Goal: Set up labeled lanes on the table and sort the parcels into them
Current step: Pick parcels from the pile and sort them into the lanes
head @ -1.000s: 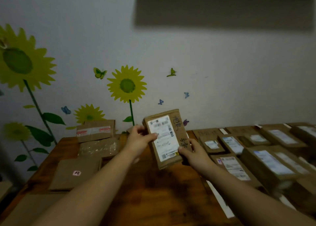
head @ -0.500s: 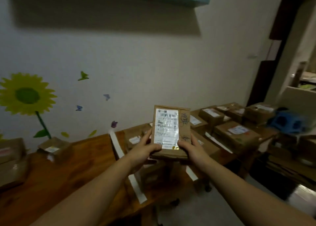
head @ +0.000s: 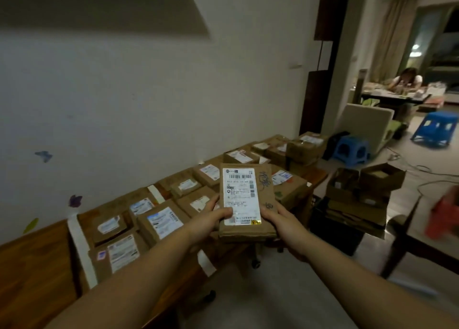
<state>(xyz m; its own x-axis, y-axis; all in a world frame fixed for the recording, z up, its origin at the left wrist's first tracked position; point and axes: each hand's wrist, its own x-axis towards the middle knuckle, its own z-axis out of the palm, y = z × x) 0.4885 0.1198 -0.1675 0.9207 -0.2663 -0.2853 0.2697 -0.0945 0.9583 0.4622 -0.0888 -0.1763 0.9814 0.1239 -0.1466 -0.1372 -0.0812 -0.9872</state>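
Wall (head: 149, 92): white, dim light, with a blue butterfly decal (head: 44, 156) and a purple butterfly decal (head: 75, 201) low on the left.

Table (head: 32, 274): dark wood, set along the wall. Its left end shows bare wood. A white tape strip (head: 82, 249) runs from the back edge to the front edge. Right of it, a lane of labelled brown parcels (head: 162, 220) lies flat, packed close. A second tape strip (head: 156, 194) shows near the back edge. More parcels follow, up to a stacked group (head: 304, 148) at the far right end.

Left hand (head: 211, 219): grips the held parcel (head: 246, 202) at its lower left, thumb across the white label, fingers behind.

Held parcel: upright, label facing the camera, in the air above the table's front edge, clear of the parcels lying behind it.

Right hand (head: 280, 219): grips the parcel's lower right edge, thumb on the cardboard face.

Floor right of the table: open cartons (head: 367, 187), a blue stool (head: 351, 149), a second blue stool (head: 437, 127) farther off, a blurred red object (head: 444, 214). A person (head: 407, 78) sits at a table in the far room.

Versus half a second ago: the view has swung right. The sunflower decal is out of frame and the far room has come into view. Both hands keep the same grip. The parcel now sits over the right half of the table.
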